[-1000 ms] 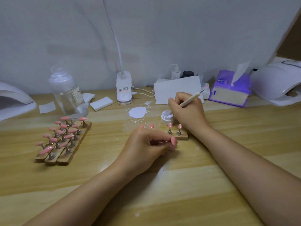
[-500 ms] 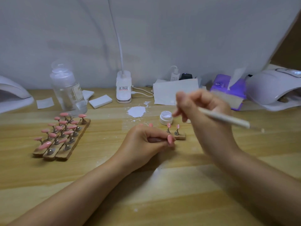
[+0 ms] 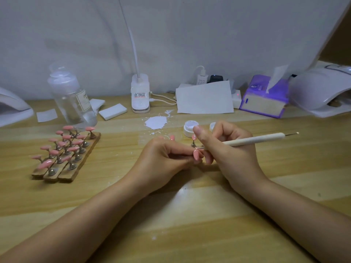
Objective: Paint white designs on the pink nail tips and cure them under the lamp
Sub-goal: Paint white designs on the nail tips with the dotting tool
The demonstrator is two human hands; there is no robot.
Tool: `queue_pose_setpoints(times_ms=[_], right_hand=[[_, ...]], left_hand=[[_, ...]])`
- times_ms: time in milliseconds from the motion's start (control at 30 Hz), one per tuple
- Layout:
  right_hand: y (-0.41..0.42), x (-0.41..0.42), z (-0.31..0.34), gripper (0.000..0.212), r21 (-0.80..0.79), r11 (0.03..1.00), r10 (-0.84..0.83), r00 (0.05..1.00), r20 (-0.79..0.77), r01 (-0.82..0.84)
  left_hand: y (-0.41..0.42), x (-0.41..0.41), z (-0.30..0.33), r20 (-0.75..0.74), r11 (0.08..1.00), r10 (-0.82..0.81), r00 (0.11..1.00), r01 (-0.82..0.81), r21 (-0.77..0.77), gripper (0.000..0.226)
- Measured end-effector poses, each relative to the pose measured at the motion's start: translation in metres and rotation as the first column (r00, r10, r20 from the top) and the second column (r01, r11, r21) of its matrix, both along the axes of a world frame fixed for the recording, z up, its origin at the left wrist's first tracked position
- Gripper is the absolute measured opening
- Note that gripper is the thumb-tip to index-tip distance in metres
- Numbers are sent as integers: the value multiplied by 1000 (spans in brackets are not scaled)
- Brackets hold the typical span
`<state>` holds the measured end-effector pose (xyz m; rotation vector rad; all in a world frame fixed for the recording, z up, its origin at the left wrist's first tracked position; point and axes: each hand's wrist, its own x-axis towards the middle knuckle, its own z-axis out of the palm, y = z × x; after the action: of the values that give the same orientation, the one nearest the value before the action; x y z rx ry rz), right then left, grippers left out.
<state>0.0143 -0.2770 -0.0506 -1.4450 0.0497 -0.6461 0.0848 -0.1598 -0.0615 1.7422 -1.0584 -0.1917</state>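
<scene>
A pale wooden table (image 3: 247, 215) is running up to a white backdrop, with a white curing lamp (image 3: 321, 92) sitting at the far right and part of another white housing (image 3: 13, 109) being cut off by the left edge. Along the back are standing a clear bottle (image 3: 71, 99), a clip-lamp base (image 3: 140, 94), a sheet of paper (image 3: 205, 97) and a purple tissue box (image 3: 264, 99); a white splash (image 3: 156, 122) is lying in front of them. At left, a wooden rack (image 3: 66, 164) is carrying rows of pink nail tips (image 3: 65, 143) on metal stands. The left hand (image 3: 163, 158) is pinching a small item at its fingertips, most of it hidden by the fingers. The right hand (image 3: 228, 149) is gripping a dotting tool (image 3: 252, 139) whose long axis is lying nearly level, its far metal end pointing right and its working end pointing left, meeting the left fingertips; the exact contact is too small to make out. Just behind the hands, an open white gel pot (image 3: 190, 128) is sitting, and a single pink tip on a stand (image 3: 194, 140) is partly covered by the right thumb.
</scene>
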Motion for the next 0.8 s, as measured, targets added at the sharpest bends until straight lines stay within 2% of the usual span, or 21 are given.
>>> queue_pose_setpoints(times_ms=[133,800], right_hand=[[-2,1,-2,43,-5,999,-43,999,-33,43],[-2,2,-2,43,-44,999,-15,997,-69,12]], left_hand=[[0,0,1,29,1000,1,1000,-2,10,26],[-1,-1,-1,67,999,8,998,-11,37,21]])
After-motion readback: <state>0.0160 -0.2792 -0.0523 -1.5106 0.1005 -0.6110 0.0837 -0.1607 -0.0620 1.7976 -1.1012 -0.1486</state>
